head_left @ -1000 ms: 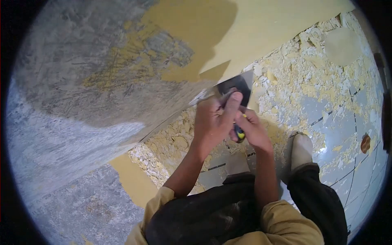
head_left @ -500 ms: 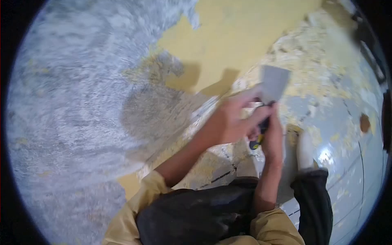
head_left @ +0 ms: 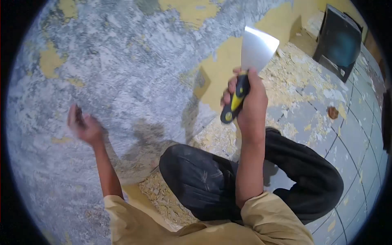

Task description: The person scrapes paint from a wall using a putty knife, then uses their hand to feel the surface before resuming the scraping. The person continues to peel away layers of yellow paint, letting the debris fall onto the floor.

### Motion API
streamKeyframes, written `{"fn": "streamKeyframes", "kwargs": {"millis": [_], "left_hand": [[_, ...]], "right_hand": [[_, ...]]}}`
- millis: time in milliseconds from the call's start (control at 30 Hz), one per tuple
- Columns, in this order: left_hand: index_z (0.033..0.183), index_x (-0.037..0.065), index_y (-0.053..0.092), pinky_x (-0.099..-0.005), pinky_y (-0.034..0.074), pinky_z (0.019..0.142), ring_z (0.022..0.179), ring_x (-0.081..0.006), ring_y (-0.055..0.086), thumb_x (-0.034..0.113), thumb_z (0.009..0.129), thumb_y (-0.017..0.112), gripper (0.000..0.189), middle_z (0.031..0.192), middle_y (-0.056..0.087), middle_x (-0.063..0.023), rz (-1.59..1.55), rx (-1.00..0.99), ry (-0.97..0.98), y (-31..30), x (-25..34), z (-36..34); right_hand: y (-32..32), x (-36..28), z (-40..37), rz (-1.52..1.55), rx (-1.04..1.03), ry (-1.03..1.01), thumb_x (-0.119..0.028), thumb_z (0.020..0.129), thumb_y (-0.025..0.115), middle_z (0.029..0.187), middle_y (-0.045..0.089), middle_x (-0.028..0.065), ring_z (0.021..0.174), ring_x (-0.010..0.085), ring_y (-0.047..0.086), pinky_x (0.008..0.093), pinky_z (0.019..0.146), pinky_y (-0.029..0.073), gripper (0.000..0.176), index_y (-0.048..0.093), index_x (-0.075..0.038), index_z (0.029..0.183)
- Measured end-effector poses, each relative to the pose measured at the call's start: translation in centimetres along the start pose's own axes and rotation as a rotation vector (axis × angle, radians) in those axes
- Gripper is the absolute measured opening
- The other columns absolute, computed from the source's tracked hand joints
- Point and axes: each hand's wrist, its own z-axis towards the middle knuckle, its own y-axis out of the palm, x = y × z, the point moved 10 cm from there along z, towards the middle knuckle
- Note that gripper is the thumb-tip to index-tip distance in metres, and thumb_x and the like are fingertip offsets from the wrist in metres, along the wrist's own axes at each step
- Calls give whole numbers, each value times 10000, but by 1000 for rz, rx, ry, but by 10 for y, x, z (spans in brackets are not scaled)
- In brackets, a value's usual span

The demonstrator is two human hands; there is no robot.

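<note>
My right hand (head_left: 252,96) is wrapped around the black-and-yellow handle of a putty knife (head_left: 258,48). Its broad metal blade points up and away from me, bright with reflected light. Off to the left, my left hand (head_left: 86,127) is raised in front of the wall (head_left: 134,81), slightly blurred, with fingers apart. The wall is mottled grey and white, with patches of yellow paint (head_left: 222,57) still on it.
Yellow and white paint flakes (head_left: 290,75) lie along the wall's foot and over the grey floor tiles (head_left: 318,139). A dark box-shaped object (head_left: 339,43) stands at the upper right. A small brown piece (head_left: 332,112) rests on the tiles. My bent legs (head_left: 200,175) are below.
My hands were together around the putty knife; now they are apart. The left has let go and moved far left, while the right holds the handle. The view has shifted, showing the dark box more fully.
</note>
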Motion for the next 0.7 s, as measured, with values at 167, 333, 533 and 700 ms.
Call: {"fn": "streamKeyframes", "kwargs": {"millis": [167,333,533,700], "left_hand": [[1165,-35,610,-366,375,917,1034,-308,570,205,808,597,431,1222,602,-166,291,-148,391,34,46,-3],[1173,-21,620,-330,352,923,1046,-267,556,179,804,588,421,1272,578,-167,369,-155,384,34,41,-4],[1141,22,664,-322,368,901,1009,-233,442,171,812,575,373,1314,558,-113,483,-232,403,42,38,-7],[1161,-1,644,-345,359,916,1024,-274,544,130,814,567,378,1313,548,-163,489,-246,436,42,39,-12]], "right_hand": [[-60,71,-21,31,187,246,-380,984,361,631,479,50,475,191,493,335,457,420,359,499,-52,1027],[-71,136,-36,-247,137,395,-294,963,406,710,532,80,496,183,518,330,452,444,335,470,-19,1145],[-39,172,-65,-276,-34,544,-258,985,378,792,595,121,510,186,539,331,467,466,320,444,-14,1181],[-96,203,-46,-362,166,469,-224,953,360,723,581,113,509,185,540,340,504,479,234,456,-15,999]]}}
